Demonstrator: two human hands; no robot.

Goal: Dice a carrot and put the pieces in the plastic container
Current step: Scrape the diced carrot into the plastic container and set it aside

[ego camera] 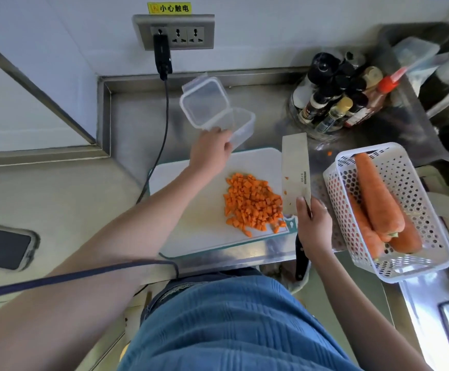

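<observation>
A: Orange dice: the carrot pieces (pixel 252 204) lie in one heap on the white cutting board (pixel 191 210), right of its middle. No whole carrot remains on the board; dicing looks finished, transfer not yet begun.

B: Container?

A: The plastic container (pixel 240 129) is empty, just beyond the board's far edge, with its clear lid (pixel 204 103) leaning up against it. The left hand (pixel 212 151) has fingers curled on the container's near rim; how firm the hold is, I cannot tell.

B: Right side?

A: The right hand (pixel 313 223) is closed round the cleaver (pixel 295 170) at the neck. The blade stands on the board's right edge, long axis running from near edge to far, flat face turned to the heap, just beside it.

B: Governing relation?

A: The heap sits between blade and left forearm; the container lies straight past the heap, off the far edge. Judgement: the left hand is nearer the container and would bring it to the board, while the blade sweeps or lifts the pieces.

B: Else?

A: The basket (pixel 386 210) of whole carrots (pixel 378 199) sits right of the board on the table (pixel 137 116).
</observation>
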